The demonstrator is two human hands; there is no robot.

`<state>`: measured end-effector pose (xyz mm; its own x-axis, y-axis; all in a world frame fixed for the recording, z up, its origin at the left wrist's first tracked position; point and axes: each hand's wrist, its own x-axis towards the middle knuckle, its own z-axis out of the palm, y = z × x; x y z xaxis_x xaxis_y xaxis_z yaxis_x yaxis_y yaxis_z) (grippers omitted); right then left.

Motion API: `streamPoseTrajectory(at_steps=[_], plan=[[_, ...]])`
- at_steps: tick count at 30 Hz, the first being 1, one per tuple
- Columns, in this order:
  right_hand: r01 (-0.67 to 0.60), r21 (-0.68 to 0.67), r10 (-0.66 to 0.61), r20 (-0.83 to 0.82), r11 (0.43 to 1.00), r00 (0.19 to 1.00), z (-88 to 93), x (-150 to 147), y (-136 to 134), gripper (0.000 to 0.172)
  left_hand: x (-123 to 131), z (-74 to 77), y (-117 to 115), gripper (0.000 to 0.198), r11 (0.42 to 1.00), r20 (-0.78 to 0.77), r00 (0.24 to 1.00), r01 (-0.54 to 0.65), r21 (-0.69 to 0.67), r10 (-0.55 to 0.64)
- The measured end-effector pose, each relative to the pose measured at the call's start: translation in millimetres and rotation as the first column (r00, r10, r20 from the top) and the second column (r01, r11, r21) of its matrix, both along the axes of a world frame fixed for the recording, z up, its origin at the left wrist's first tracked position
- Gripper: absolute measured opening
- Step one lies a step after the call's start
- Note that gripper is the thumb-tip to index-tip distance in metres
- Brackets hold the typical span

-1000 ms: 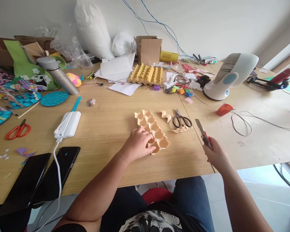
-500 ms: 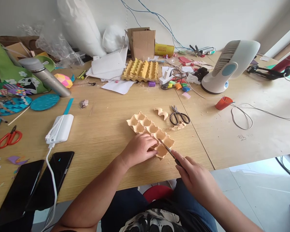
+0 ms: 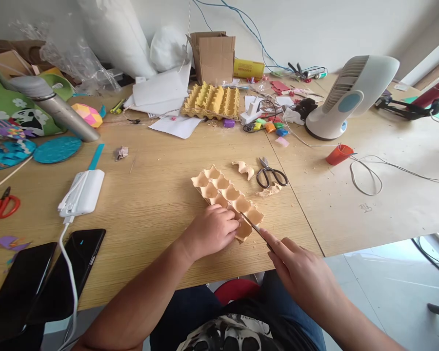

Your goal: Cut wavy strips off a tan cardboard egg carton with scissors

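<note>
A tan strip of egg carton [image 3: 223, 190] lies on the wooden table [image 3: 161, 195] in front of me. My left hand [image 3: 212, 231] presses down on its near end, fingers curled over the edge. My right hand [image 3: 300, 273] grips a utility knife [image 3: 254, 228], forefinger along its back. The blade rests in the nearest cup of the carton, right beside my left fingers. Two cut-off carton scraps [image 3: 244, 169] lie just beyond, next to black scissors [image 3: 271, 174].
A white fan [image 3: 351, 95], an orange cup [image 3: 338, 154] and a looped cable [image 3: 373, 178] are at the right. A yellow egg tray [image 3: 212, 101] and cardboard box [image 3: 212, 56] stand behind. A power bank [image 3: 82, 192], two phones [image 3: 44, 278], red scissors [image 3: 0, 207] lie left.
My right hand swung the knife from the right side of the table in to the carton's near end. My left hand stayed on the carton.
</note>
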<state>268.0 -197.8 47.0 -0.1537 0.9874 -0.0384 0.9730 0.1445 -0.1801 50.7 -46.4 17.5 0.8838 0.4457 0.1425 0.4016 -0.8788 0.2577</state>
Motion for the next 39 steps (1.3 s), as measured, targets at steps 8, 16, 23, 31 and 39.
streamPoseTrajectory(at_steps=[8, 16, 23, 31, 39], plan=[[0.044, 0.029, -0.043, -0.036, 0.999, 0.998, 12.0, -0.5, 9.8, 0.050, 5.2, -1.2, -16.2, 0.018, 0.965, 0.147, 0.972, 0.205, -0.164, -0.182], [0.146, -0.012, -0.146, -0.163, 0.989, 0.976, 12.1, -1.6, 32.6, 0.051, -16.5, -8.4, 30.5, 0.040, 0.934, 0.414, 0.846, -0.355, -0.033, 0.336], [0.102, -0.077, -0.110, -0.115, 0.992, 0.987, 15.9, -19.3, 79.7, 0.054, -18.4, -43.8, 48.6, 0.041, 0.903, 0.238, 0.875, -0.385, -0.189, 0.423], [0.045, -0.082, -0.044, 0.013, 0.996, 0.999, 11.8, -28.7, 101.8, 0.054, -10.6, -38.4, 36.9, 0.045, 0.901, 0.277, 0.857, -0.412, -0.139, 0.435], [0.049, -0.108, -0.037, 0.109, 0.993, 0.993, 17.2, -30.7, 94.9, 0.054, -7.6, -43.5, 36.8, 0.048, 0.854, 0.291, 0.812, -0.424, -0.302, 0.506]])
